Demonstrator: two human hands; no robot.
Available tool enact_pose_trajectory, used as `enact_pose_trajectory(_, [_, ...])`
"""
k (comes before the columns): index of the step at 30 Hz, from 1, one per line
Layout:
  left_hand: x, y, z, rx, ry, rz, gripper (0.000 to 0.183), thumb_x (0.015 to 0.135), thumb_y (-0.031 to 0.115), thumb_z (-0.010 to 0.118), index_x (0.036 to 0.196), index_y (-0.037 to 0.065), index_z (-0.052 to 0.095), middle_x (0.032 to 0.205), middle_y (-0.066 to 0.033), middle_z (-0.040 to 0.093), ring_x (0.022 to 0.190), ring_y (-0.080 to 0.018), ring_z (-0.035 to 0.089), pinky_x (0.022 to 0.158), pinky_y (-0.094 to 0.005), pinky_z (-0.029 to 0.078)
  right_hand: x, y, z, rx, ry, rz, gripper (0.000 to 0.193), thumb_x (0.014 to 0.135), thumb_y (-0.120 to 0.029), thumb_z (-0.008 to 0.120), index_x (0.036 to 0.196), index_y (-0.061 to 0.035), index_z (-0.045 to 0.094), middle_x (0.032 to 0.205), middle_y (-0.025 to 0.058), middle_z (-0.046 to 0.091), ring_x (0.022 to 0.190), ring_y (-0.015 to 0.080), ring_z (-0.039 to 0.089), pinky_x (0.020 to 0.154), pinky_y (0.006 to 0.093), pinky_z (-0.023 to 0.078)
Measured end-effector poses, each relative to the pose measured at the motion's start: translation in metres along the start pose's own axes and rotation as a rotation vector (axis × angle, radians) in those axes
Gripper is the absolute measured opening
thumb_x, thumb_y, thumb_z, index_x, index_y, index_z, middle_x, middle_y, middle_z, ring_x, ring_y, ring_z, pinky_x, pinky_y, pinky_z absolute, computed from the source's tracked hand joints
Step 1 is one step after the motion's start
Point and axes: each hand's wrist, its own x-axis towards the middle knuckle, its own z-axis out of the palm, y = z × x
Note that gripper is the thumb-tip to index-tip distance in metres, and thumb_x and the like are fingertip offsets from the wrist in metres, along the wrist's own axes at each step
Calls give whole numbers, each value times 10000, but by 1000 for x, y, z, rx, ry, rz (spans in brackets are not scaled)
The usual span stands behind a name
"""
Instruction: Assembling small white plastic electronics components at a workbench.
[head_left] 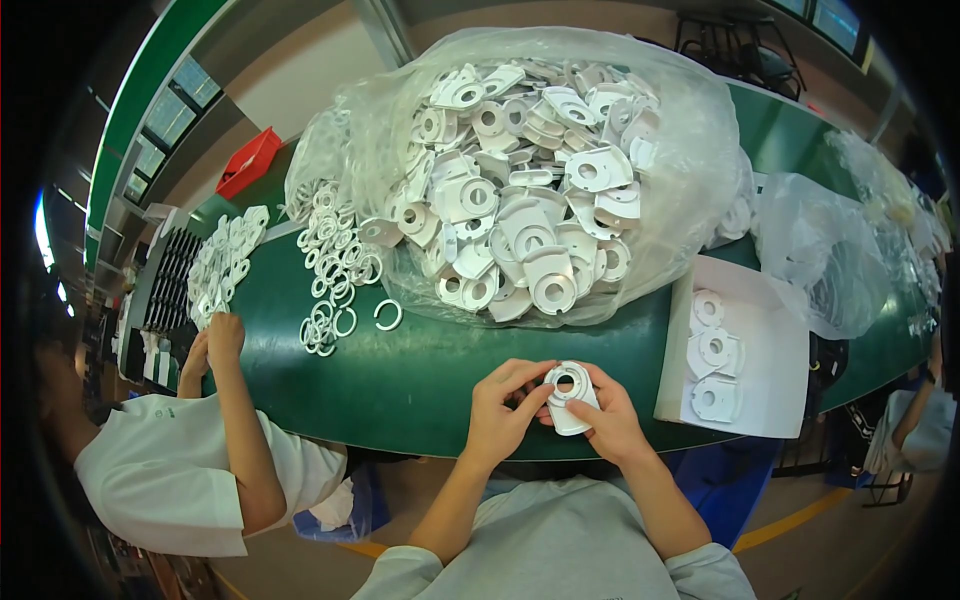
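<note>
Between my two hands, above the near edge of the green table, is a white plastic part (574,417) with a flat body and a round hole near its far end. My left hand (503,407) grips its left side, thumb pressed by the ring around the hole. My right hand (612,420) is closed on the right side, thumb lying on the flat face. Fingers beneath the part are partly hidden. Beyond my hands, a big clear plastic bag (690,130) lies open, heaped with similar white parts (530,230).
White rings (340,290) spill from a smaller bag, one open ring (388,314) apart. At right, a white box (770,370) holds several parts beside clear bags (825,250). A co-worker (190,460) at left handles white pieces (228,255). A red bin (248,163) stands far left.
</note>
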Motion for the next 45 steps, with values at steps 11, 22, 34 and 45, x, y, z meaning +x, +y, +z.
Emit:
enact_pose_trajectory(11, [1, 4, 0, -138, 169, -38, 171, 804, -74, 616, 964, -50, 674, 894, -76, 617, 733, -87, 575, 654, -196, 451, 1, 3, -2, 92, -74, -42, 519, 955, -335, 427, 1324, 22, 354, 1198, 185, 533, 1002, 338, 606, 877, 445, 512])
enact_pose_trajectory(22, [7, 7, 10, 49, 112, -11, 157, 804, -36, 630, 951, -32, 686, 860, -70, 620, 686, -84, 572, 605, -200, 449, 0, -2, 2, 150, -39, -12, 411, 941, -99, 409, 1330, 16, 350, 1191, 168, 533, 1033, 297, 597, 888, 438, 511])
enact_pose_trajectory(34, [7, -1, 1, 86, 66, 2, 160, 804, -31, 622, 950, -25, 686, 861, -78, 623, 686, -100, 588, 598, -207, 457, -1, 0, 0, -4, -32, 11, 537, 870, 59, 466, 1375, 13, 292, 1181, 189, 544, 992, 329, 624, 864, 419, 533])
enact_pose_trajectory(45, [-2, 4, -8, 110, -9, -23, 177, 792, -33, 624, 959, -20, 681, 855, -64, 606, 718, -101, 574, 629, -213, 458, -2, -5, 3, 44, -42, 60, 614, 859, 86, 447, 1424, 0, 220, 1210, 215, 521, 969, 360, 627, 848, 459, 543])
